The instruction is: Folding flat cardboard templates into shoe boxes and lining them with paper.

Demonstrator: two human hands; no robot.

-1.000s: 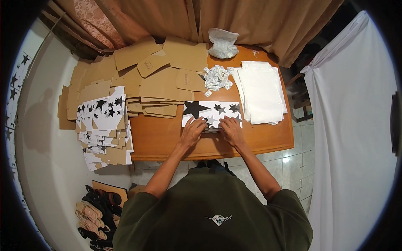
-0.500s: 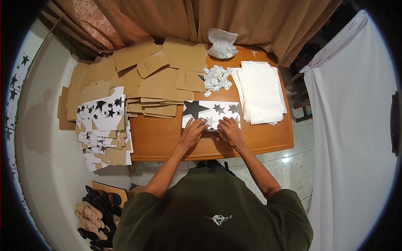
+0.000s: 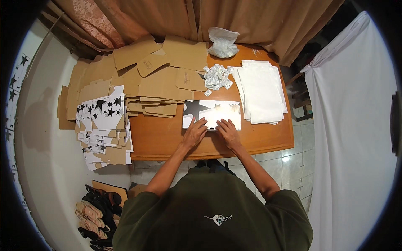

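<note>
A white shoebox-like carton (image 3: 212, 113) with black and shiny stars lies on the wooden table in front of me, its lid down. Fingers of my left hand (image 3: 195, 132) rest stretched out on the lid near its front edge, left of the middle. My right hand (image 3: 228, 133) lies likewise on the front edge, to the right, with its fingers apart. Between the two hands a small dark notch shows in the box's near edge. Neither hand is wrapped round anything; the thumbs are partly hidden along the front side.
Flat brown cardboard pieces (image 3: 163, 85) cover the table's far left. Star-printed blanks (image 3: 100, 111) are stacked nearer. Small white packets (image 3: 217, 78) lie behind the box, below a clear plastic bag (image 3: 222, 44). White paper sheets (image 3: 260, 92) lie right. Shoes (image 3: 90, 213) stand on the floor.
Both hands have shifted slightly on the front edge, the right one a little down. Bright glare now covers the lid's right half, and its stars there look pale gold instead of grey.
</note>
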